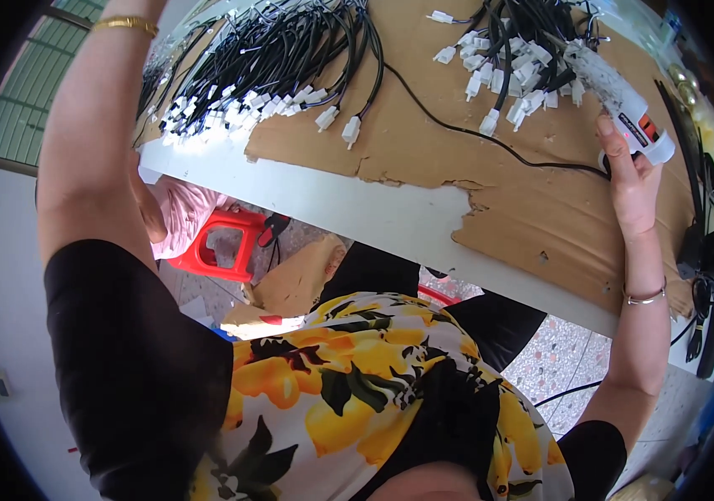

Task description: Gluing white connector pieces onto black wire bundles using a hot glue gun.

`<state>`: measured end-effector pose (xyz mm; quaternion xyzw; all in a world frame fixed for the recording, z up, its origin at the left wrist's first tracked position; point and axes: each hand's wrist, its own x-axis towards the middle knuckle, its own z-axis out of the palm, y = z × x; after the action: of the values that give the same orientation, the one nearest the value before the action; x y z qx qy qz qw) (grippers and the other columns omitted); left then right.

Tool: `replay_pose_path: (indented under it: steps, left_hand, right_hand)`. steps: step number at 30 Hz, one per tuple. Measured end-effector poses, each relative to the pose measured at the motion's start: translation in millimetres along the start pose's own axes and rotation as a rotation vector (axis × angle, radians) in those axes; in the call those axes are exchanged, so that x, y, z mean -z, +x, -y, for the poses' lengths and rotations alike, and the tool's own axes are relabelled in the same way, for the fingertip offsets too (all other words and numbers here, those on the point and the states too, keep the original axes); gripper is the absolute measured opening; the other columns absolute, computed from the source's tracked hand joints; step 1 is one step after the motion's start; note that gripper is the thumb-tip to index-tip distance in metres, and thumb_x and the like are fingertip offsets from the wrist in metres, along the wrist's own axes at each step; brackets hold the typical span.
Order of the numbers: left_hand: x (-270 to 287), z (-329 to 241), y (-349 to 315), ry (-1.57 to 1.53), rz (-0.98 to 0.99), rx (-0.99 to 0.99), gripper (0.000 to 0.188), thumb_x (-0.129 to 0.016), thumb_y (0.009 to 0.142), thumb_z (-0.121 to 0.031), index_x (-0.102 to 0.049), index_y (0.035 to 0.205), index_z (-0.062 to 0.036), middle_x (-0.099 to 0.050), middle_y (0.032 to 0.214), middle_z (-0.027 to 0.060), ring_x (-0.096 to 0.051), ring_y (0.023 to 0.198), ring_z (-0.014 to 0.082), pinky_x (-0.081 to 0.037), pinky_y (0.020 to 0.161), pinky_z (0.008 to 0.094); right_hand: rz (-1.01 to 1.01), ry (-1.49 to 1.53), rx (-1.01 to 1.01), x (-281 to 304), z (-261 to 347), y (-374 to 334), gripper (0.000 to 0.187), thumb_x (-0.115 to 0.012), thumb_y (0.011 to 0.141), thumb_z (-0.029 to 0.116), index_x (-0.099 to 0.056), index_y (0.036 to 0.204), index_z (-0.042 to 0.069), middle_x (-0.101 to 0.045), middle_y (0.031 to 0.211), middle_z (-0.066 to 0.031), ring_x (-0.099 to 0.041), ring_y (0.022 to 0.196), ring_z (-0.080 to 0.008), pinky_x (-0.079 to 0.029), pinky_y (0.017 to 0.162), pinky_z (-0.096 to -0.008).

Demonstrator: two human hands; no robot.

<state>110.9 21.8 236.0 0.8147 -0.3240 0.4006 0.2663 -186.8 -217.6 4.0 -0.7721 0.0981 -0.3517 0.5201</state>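
Observation:
My right hand [634, 192] is wrapped round a white hot glue gun [628, 104] with an orange-red patch on its side. The gun's grimy front end points up and left, beside a bundle of black cables with white plug connectors [524, 71]. A black cord [490, 142] runs from near the gun's handle leftward across the cardboard. My left forearm [106, 92], with a gold bracelet at the wrist, reaches past the top edge, so the hand is out of the picture. To its right lies a larger bundle of black cables with white connectors [248, 104].
Torn brown cardboard [557, 209] covers much of the white table [332, 196]. Along the right edge lie black cables and dark tools [713, 275]. Below the table's left side are a red plastic stool [227, 242], a person in pink [185, 209] and loose cardboard [294, 280] on the floor.

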Motion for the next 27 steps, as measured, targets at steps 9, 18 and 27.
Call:
replay_pose_path:
  steps: [9,18,27]
  left_hand:
    - [-39,28,-135,-0.564,0.625,0.724,0.029,-0.055,0.080,-0.006,-0.043,0.107,-0.0054,-0.061,0.091,0.0139,-0.063,0.076,0.0193,-0.047,0.048,0.0237]
    - [-47,37,-192,-0.666,0.618,0.719,0.034,-0.061,0.073,0.001,-0.045,0.103,0.0001,-0.058,0.088,0.0130,-0.058,0.076,0.0168,-0.049,0.066,0.0243]
    - [-61,52,-200,-0.523,0.582,0.543,0.030,-0.063,0.070,-0.002,-0.049,0.097,-0.0019,-0.062,0.081,0.0102,-0.059,0.067,0.0124,-0.048,0.058,0.0236]
  right_hand:
    - [0.030,-0.017,0.001,-2,-2,0,0.029,-0.062,0.078,0.024,-0.058,0.097,0.003,-0.057,0.085,0.0009,-0.050,0.077,-0.0060,-0.039,0.069,-0.0193]
    - [0.021,0.043,0.083,-7,6,-2,0.030,-0.064,0.078,0.024,-0.056,0.098,0.004,-0.054,0.080,0.0041,-0.045,0.069,-0.0033,-0.035,0.060,-0.0169]
    - [0.056,0.008,0.062,-7,6,-2,0.026,-0.065,0.077,0.022,-0.057,0.095,0.005,-0.052,0.074,0.0058,-0.041,0.061,-0.0013,-0.032,0.052,-0.0164]
